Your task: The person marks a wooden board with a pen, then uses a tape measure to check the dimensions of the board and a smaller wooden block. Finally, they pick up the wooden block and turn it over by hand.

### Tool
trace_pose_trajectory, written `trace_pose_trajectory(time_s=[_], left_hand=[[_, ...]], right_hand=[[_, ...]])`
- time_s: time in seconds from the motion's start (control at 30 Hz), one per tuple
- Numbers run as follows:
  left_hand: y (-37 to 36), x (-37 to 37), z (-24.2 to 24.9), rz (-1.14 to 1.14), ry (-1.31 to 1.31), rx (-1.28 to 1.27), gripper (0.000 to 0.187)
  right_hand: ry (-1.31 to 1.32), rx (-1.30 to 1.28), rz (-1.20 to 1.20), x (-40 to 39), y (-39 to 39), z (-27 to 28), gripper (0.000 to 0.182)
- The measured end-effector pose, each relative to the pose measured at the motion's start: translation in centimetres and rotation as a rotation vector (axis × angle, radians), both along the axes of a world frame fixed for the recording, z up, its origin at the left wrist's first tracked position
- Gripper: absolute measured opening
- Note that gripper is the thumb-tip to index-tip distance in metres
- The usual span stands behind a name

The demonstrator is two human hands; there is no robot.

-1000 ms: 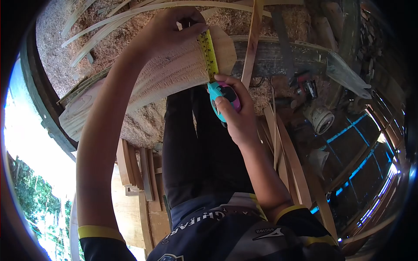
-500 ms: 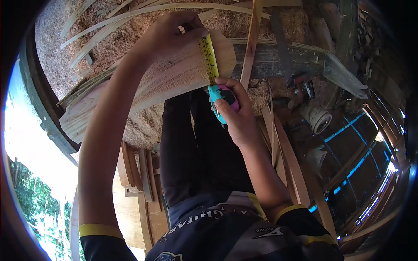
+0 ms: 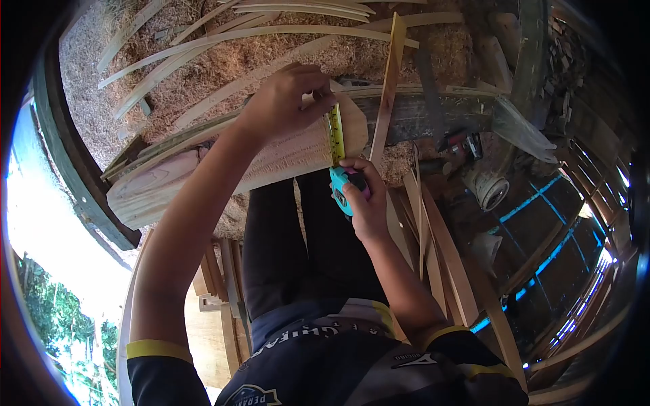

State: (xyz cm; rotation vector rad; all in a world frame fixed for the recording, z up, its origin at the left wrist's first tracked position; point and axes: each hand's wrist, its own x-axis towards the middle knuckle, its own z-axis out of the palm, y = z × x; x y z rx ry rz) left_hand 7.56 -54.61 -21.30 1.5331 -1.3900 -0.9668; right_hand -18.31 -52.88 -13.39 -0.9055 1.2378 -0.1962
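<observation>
A broad wooden plank [image 3: 271, 161] lies across in front of my legs, its right end cut at angles. My left hand [image 3: 292, 101] is closed in a pinch at the far edge of the plank, on the end of a yellow tape blade [image 3: 336, 139]. The blade runs across the plank's width towards me. Its turquoise and purple tape measure case [image 3: 344, 193] sits at the near edge, with my right hand [image 3: 367, 201] wrapped round it and the thumb on top.
Curved wood strips [image 3: 257, 32] lie on the shavings-covered ground beyond. An upright slat [image 3: 389, 88] stands right of the plank. Farther right are a red and black power tool [image 3: 464, 145] and a white bucket [image 3: 494, 193]. Stacked boards [image 3: 227, 277] lie at lower left.
The plank, both hands and the tape appear lower in view. The exposed blade looks shorter, with my left hand now nearer to my right.
</observation>
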Motion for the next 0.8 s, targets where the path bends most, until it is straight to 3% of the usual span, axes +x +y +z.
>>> trace_pose_trajectory(time_s=[0.27, 0.43, 0.53, 0.6, 0.67, 0.73, 0.77, 0.8], left_hand=[[-0.5, -0.2, 0.7, 0.041, 0.124, 0.11, 0.009], [0.0, 0.7, 1.5, -0.053, -0.086, -0.055, 0.019], [0.7, 1.0, 3.7, 0.012, -0.1, -0.114, 0.018], [1.7, 1.1, 5.3, 0.051, -0.101, -0.077, 0.017], [3.3, 0.4, 6.7, 0.092, -0.108, -0.041, 0.016], [5.2, -1.0, 8.2, 0.187, -0.143, 0.085, 0.014], [6.1, -2.3, 8.7, 0.24, -0.138, 0.119, 0.014], [7.0, -3.6, 9.2, 0.259, -0.139, 0.122, 0.014]], right_hand=[[0.028, -0.134, 0.122, -0.2, -0.5, 0.1, 0.032], [0.074, -0.202, 0.238, 0.1, -3.3, 2.4, 0.028], [0.104, -0.208, 0.358, -0.2, -6.7, 4.4, 0.032], [0.104, -0.241, 0.58, 0.2, -9.9, 5.0, 0.044], [0.035, -0.27, 0.574, 0.8, -12.8, 4.7, 0.053], [0.067, -0.266, 0.967, 2.4, -16.8, 5.6, 0.056], [0.064, -0.265, 0.983, 3.3, -18.1, 5.9, 0.056], [0.031, -0.332, 1.159, 4.4, -19.4, 6.1, 0.055]])
